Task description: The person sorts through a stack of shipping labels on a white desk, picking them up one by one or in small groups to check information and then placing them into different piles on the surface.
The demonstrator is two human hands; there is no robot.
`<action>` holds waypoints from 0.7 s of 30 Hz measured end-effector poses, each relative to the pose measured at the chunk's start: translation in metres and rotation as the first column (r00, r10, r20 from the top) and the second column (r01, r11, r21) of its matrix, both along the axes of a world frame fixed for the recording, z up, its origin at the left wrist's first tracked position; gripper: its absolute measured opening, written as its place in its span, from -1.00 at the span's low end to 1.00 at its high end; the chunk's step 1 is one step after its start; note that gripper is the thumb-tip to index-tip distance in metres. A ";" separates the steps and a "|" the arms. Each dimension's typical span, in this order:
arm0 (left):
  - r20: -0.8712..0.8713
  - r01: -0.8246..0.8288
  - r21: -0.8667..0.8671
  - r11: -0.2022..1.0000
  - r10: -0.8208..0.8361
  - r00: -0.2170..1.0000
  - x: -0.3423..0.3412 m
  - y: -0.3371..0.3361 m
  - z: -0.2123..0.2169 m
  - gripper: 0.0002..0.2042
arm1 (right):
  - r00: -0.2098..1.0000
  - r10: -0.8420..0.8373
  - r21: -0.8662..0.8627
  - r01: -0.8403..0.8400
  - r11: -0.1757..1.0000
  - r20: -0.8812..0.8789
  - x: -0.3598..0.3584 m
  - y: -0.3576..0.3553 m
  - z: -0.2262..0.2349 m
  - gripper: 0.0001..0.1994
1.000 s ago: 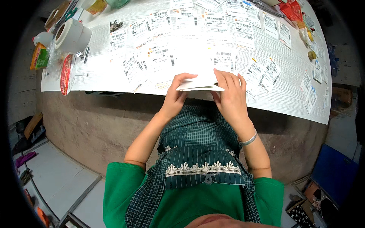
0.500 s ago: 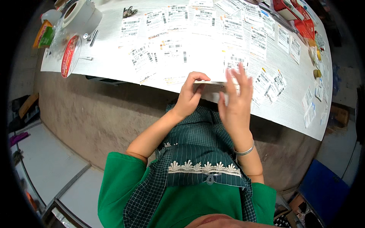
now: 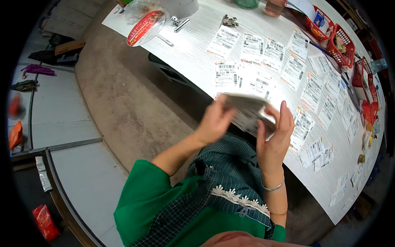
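A thin grey-white stack of papers (image 3: 248,108) is tilted up between my hands at the table's near edge, its visible face slightly blurred. My left hand (image 3: 214,122) pinches its left end between thumb and fingers. At the right end, my right hand (image 3: 276,133) has its index finger and thumb closed on the paper's edge, while other fingers point up. Just beyond the stack, printed shipping labels with barcodes (image 3: 226,76) lie on the white table (image 3: 193,61). Another label (image 3: 302,128) lies right of my right hand.
A red oval fan (image 3: 146,28) overhangs the table's left edge near a metal tube (image 3: 182,25). A bulldog clip (image 3: 229,21) lies beyond the labels. Red baskets (image 3: 341,46) stand at the far right. A dark bin (image 3: 173,72) is under the table.
My view has swung left, so the table now slants across it. My right hand, earlier raised with fingers spread, now grips the stack's right end. The stack has tipped to show its face.
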State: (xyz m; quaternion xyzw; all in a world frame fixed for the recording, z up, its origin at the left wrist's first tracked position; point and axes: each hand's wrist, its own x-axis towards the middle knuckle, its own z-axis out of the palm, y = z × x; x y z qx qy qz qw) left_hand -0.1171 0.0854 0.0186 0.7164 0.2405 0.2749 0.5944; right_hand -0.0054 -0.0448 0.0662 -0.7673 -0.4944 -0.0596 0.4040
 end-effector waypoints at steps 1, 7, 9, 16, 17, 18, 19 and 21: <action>0.039 -0.110 -0.012 0.994 0.111 0.993 -0.009 0.022 -0.003 -0.67 | 0.998 -0.019 0.018 0.018 1.000 0.062 0.000 0.009 0.001 -0.31; -0.041 -0.423 -0.107 0.900 0.421 0.906 -0.064 0.205 -0.015 -0.57 | 0.944 -0.013 -0.022 0.006 1.000 -0.329 0.006 -0.007 -0.022 -0.32; -0.126 -0.471 -0.046 0.881 0.463 0.877 -0.066 0.256 -0.014 -0.60 | 0.935 -0.016 -0.051 -0.002 0.999 -0.355 0.006 -0.012 -0.031 -0.34; -0.407 -0.538 0.018 0.843 0.498 0.766 -0.077 0.413 -0.045 -0.72 | 0.852 -0.127 -0.143 0.062 0.988 -0.508 0.007 -0.045 -0.046 -0.39; -0.495 -0.519 0.073 0.851 0.483 0.722 -0.086 0.438 -0.053 -0.74 | 0.827 -0.155 -0.140 0.093 0.986 -0.540 0.006 -0.051 -0.049 -0.40; -0.579 -0.485 0.115 0.867 0.455 0.677 -0.077 0.440 -0.055 -0.75 | 0.801 -0.196 -0.147 0.136 0.980 -0.566 0.005 -0.057 -0.053 -0.40; -0.547 -0.504 0.149 0.851 0.496 0.675 -0.068 0.437 -0.062 -0.83 | 0.772 -0.234 -0.154 0.177 0.972 -0.591 0.003 -0.061 -0.057 -0.40; -0.475 -0.547 0.218 0.808 0.578 0.663 -0.054 0.422 -0.073 -0.97 | 0.765 -0.273 -0.159 0.222 0.962 -0.583 -0.001 -0.067 -0.061 -0.41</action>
